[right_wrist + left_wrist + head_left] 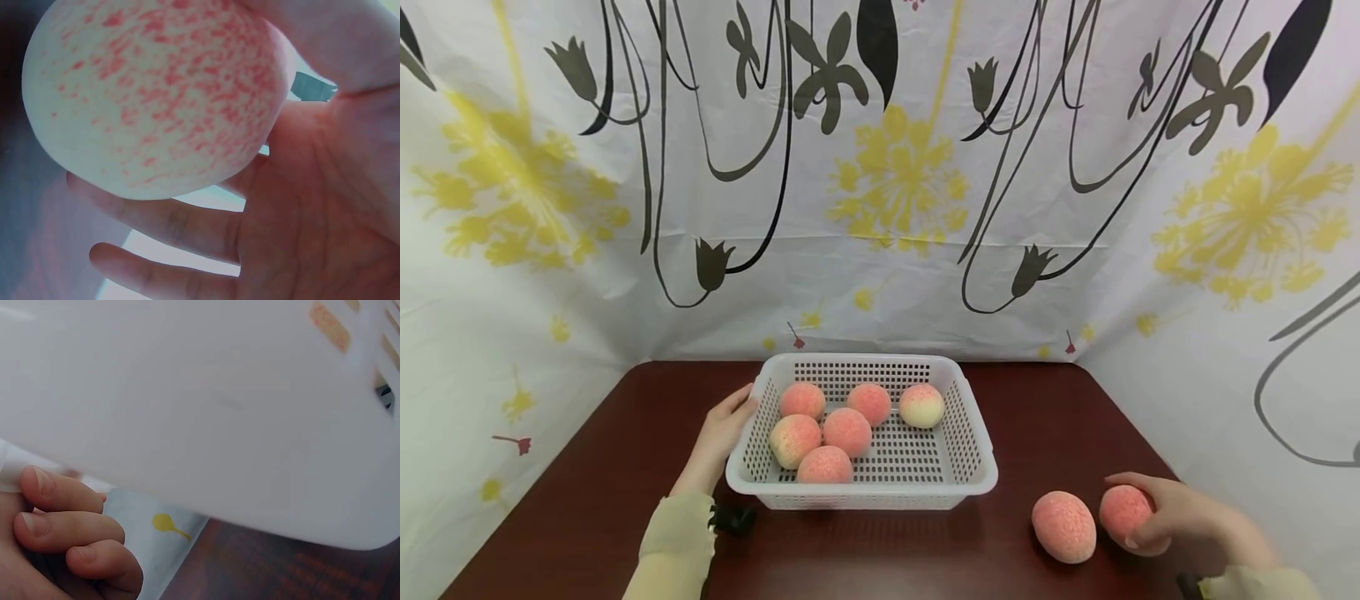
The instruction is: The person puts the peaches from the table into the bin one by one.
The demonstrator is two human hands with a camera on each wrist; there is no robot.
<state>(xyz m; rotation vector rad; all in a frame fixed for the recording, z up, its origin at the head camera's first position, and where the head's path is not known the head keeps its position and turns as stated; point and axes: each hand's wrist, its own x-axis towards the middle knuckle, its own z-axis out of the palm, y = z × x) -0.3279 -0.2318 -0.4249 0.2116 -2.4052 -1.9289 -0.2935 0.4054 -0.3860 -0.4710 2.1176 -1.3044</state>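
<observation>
A white plastic basket with perforated sides stands on the table, holding several pink-and-cream peaches. At its left rim is my left hand, gripping the edge. In the left wrist view the curled fingers lie just below the basket's blurred white wall. To the right of the basket, my right hand holds a peach between thumb and fingers. The right wrist view shows this speckled peach against the fingers, the lower ones extended. Another peach lies just left of that hand.
The dark red-brown table reaches back to a white curtain printed with yellow flowers and dark stems. This cloth also hangs along the left and right sides of the table.
</observation>
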